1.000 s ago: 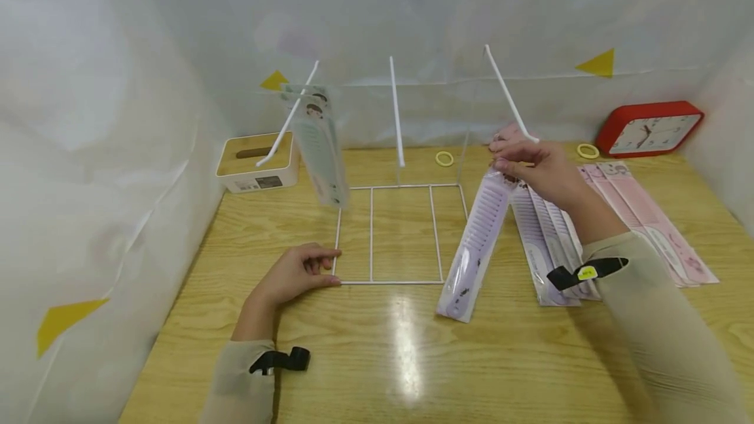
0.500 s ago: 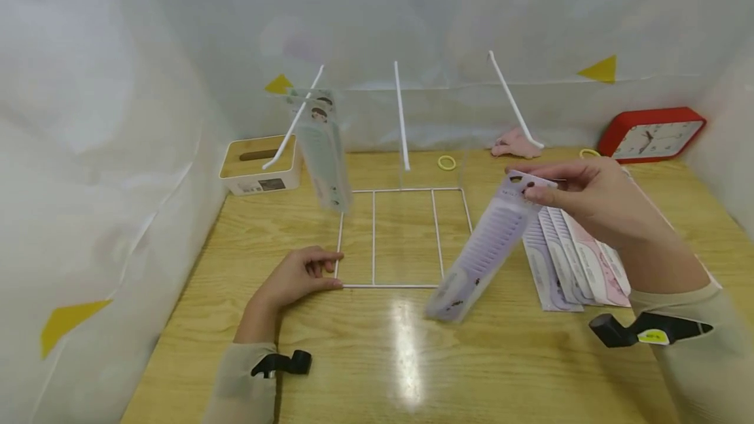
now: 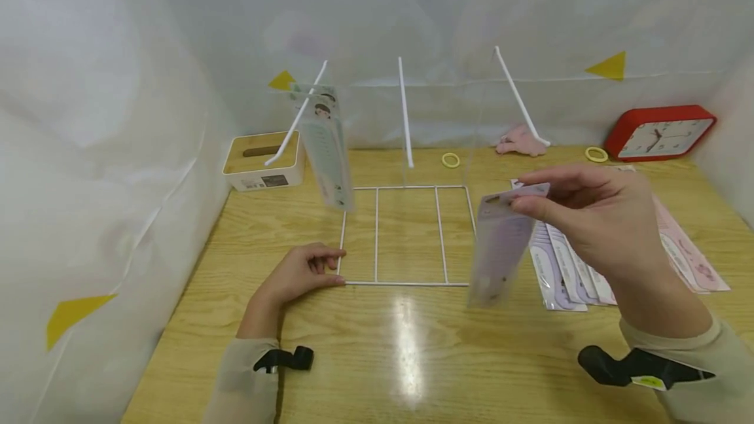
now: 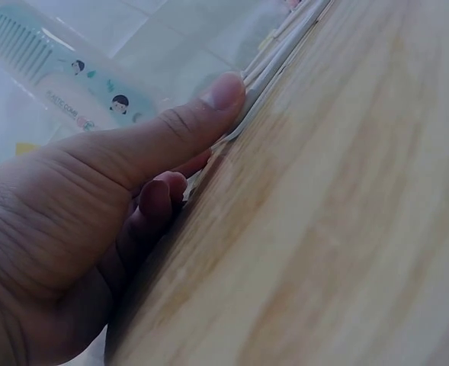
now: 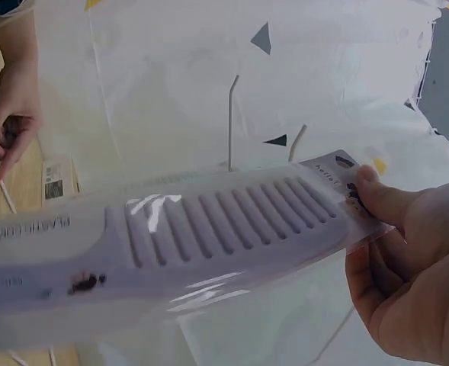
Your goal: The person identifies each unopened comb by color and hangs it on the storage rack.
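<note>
My right hand [image 3: 583, 214] pinches the top of a packaged purple comb [image 3: 501, 247] [image 5: 178, 236], which hangs in the air in front of the white wire rack [image 3: 406, 234]. The rack has three slanted pegs; a packaged green comb [image 3: 324, 146] hangs on the left peg [image 3: 294, 116]. The middle peg [image 3: 405, 113] and the right peg [image 3: 521, 97] are bare. My left hand [image 3: 300, 273] rests on the table and presses the rack's front left corner, thumb on the wire [image 4: 232, 99].
Several packaged purple and pink combs [image 3: 589, 260] lie on the wooden table [image 3: 383, 358] at the right. At the back stand a tissue box [image 3: 262, 162], a red clock [image 3: 660, 133], a pink cloth [image 3: 521, 142] and two yellow rings [image 3: 450, 160]. White sheeting walls the table.
My right hand has lifted the purple comb off the table and drawn it toward me, away from the right peg; the comb now hangs nearly upright. The left hand has stayed put.
</note>
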Tool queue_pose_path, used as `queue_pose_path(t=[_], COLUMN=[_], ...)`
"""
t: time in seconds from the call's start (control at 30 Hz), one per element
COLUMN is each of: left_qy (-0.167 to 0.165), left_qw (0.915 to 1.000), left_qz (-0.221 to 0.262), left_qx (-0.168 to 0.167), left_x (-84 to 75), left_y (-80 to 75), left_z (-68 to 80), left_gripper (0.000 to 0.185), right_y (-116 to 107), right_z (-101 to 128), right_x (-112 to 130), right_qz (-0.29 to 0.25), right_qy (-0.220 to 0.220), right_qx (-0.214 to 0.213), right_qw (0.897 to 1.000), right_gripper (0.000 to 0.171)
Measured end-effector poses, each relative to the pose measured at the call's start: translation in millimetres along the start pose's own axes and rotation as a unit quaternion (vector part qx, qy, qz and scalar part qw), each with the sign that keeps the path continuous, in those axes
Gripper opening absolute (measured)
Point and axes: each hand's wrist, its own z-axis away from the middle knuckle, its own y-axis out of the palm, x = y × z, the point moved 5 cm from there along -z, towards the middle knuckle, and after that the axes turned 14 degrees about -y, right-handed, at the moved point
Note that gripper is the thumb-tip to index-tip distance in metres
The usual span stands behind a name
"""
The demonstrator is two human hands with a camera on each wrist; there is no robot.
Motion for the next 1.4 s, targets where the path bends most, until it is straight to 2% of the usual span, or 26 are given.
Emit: queue_pose_path(t=[0.1, 0.2, 0.37, 0.63, 0.93, 1.07, 1.2, 1.4], left_qy=[-0.001, -0.004, -0.006, -0.007, -0.006, -0.005, -0.012, -0.017], left_qw=[1.0000, 1.0000, 1.0000, 0.9999, 0.9999, 1.0000, 0.9999, 0.9998], left_qz=[0.001, -0.001, -0.002, -0.010, -0.008, -0.001, -0.004, -0.004], left_qx=[-0.002, 0.001, 0.003, 0.002, 0.002, 0.000, -0.002, 0.003], left_x=[0.0, 0.5, 1.1, 0.1, 0.9, 1.0, -0.6, -25.9], left_y=[0.3, 1.1, 1.3, 0.0, 0.3, 1.2, 1.8, -0.6], left_z=[-0.5, -0.5, 0.5, 2.2, 1.6, 1.5, 2.3, 15.7], left_gripper=[0.047, 0.047, 0.047, 0.048, 0.048, 0.048, 0.048, 0.046], right_y=[12.0, 26.4, 51.9, 75.1, 84.2, 85.3, 82.3, 75.8], right_z=[-0.5, 0.9, -6.7, -36.6, -47.1, -47.7, -48.5, -59.8], right_x=[2.8, 4.4, 6.8, 5.3, -9.9, -14.8, -26.8, -56.7], right_qz=[0.004, 0.016, 0.068, 0.129, 0.104, 0.112, 0.111, 0.052], right_qy=[-0.036, -0.057, -0.041, -0.049, 0.021, 0.045, 0.088, 0.135], right_qx=[-0.007, 0.012, 0.047, 0.067, 0.066, 0.070, 0.067, 0.032], right_qw=[0.999, 0.998, 0.996, 0.988, 0.992, 0.990, 0.988, 0.989], right_gripper=[0.022, 0.020, 0.017, 0.014, 0.013, 0.014, 0.020, 0.017])
